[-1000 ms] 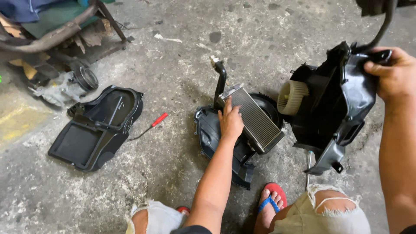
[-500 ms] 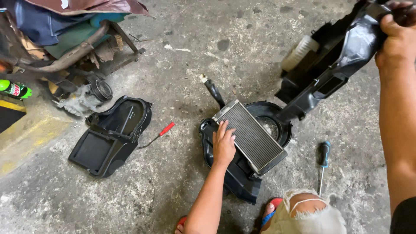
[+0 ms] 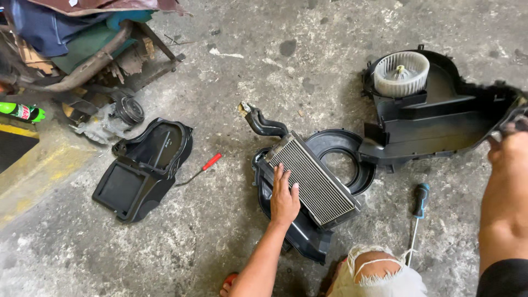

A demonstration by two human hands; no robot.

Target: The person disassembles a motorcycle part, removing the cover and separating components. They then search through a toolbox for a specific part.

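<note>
A finned metal core (image 3: 314, 180) with a black pipe at its far end lies tilted in a black plastic housing half (image 3: 297, 228) on the concrete floor. My left hand (image 3: 284, 197) rests flat on the core's near left edge, fingers spread. My right hand (image 3: 510, 149) grips the right end of the other black housing half (image 3: 440, 124), which lies open side up on the floor beyond the core. A white blower wheel (image 3: 401, 72) sits in it.
A blue-handled screwdriver (image 3: 419, 206) lies right of the core. Left of it are a red-handled screwdriver (image 3: 201, 168) and a separate black plastic cover (image 3: 142, 168). Scrap pipes, cloth and a green bottle (image 3: 21, 111) fill the far left corner. My knee (image 3: 377, 272) is at the bottom.
My right hand has swung the housing half with the blower from held up in the air down onto the floor, open side up. My left hand has stayed on the core.
</note>
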